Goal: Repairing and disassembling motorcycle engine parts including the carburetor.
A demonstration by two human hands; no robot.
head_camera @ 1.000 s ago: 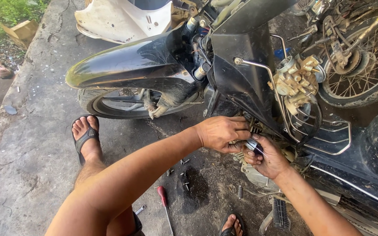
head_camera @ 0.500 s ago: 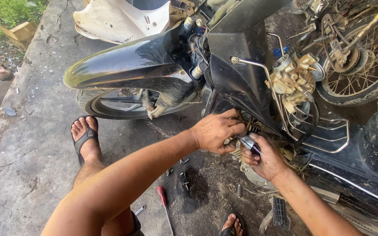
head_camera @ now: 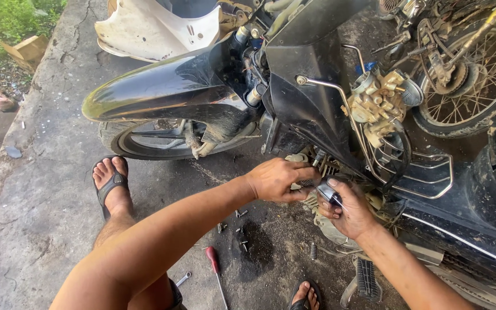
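Since a moment ago my left hand has barely shifted, still clenched at the engine under the motorbike. My right hand grasps a small metal part, possibly a tool. Loose bolts and a red screwdriver lie on the floor.

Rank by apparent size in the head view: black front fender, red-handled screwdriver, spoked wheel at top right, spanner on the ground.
1. Black front fender
2. Spoked wheel, partly cut off by the frame edge and farther from the camera, so its rank is unsure
3. Red-handled screwdriver
4. Spanner, clearly smallest
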